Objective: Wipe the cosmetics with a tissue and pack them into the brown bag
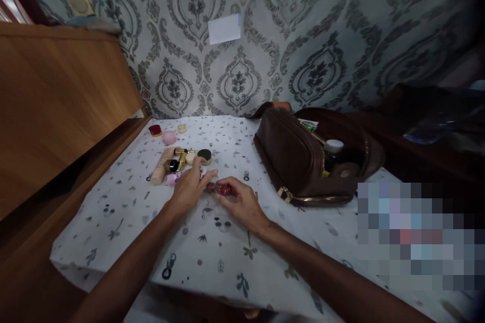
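Observation:
My right hand (242, 204) pinches a small glossy red container (225, 190) between thumb and fingers, just above the cloth. My left hand (188, 184) is close beside it, fingers stretched out and apart, with nothing visible in them. Beyond the left fingertips is a round jar with a dark green lid (204, 155). Around that hand lie a cream-coloured round piece (190, 158), a gold tube (182, 162), a small black-lidded jar (173, 165), a beige squeeze tube (162, 166) and a pink-and-purple item (173, 178), partly hidden by the hand.
To the right, a brown bag (290, 149) stands unzipped, a white-capped bottle (335, 147) showing inside. Farther back sit a red jar (155, 130), a pink round item (168, 137) and a small yellowish jar (182, 128). A wooden panel (68, 106) borders the left; patterned wallpaper rises behind.

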The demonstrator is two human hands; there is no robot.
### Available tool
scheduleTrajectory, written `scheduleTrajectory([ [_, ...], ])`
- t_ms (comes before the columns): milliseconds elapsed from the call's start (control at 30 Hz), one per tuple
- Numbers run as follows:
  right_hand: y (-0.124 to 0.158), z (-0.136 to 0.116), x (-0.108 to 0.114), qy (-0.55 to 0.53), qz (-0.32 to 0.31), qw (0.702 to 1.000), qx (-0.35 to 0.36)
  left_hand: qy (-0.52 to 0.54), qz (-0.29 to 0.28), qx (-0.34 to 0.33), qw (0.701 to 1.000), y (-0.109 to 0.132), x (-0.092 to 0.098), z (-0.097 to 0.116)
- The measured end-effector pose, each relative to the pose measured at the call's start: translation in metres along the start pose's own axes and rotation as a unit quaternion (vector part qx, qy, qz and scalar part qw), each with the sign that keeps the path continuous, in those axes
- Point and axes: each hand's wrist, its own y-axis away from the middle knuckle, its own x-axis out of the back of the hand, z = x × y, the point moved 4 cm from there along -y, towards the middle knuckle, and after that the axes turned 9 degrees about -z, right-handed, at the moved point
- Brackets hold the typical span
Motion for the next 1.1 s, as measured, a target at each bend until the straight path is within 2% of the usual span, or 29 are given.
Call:
scheduleTrajectory([
  [133,-0.001,0.001,0.001,0.128,-0.056,0.990,0.007,-0.105,-0.037,-0.003,0.994,0.017,-0.004,-0.001],
  [233,0.001,0.002,0.005,0.184,-0.082,0.980,0.000,-0.188,-0.030,-0.053,0.980,0.037,-0.012,-0.007],
  [333,0.004,0.006,0.008,0.207,-0.091,0.974,-0.006,-0.252,-0.003,-0.114,0.961,0.060,-0.016,-0.018],
  [433,0.007,0.009,0.010,0.202,-0.082,0.976,0.002,-0.285,0.019,-0.131,0.949,0.076,-0.012,-0.029],
  [500,0.009,0.010,0.012,0.188,-0.069,0.980,-0.003,-0.268,0.018,-0.141,0.953,0.082,-0.008,-0.033],
  [633,0.009,0.010,0.013,0.166,-0.071,0.983,-0.027,-0.169,0.019,-0.156,0.973,0.082,0.001,-0.025],
  [767,0.009,0.008,0.013,0.162,-0.079,0.983,-0.029,-0.142,0.022,-0.181,0.973,0.075,-0.003,-0.001],
  [933,0.010,0.007,0.012,0.178,-0.088,0.980,-0.003,-0.203,0.019,-0.244,0.948,0.066,-0.028,0.026],
  [1100,0.010,0.009,0.011,0.192,-0.090,0.977,0.002,-0.310,0.026,-0.252,0.916,0.060,-0.043,0.030],
])
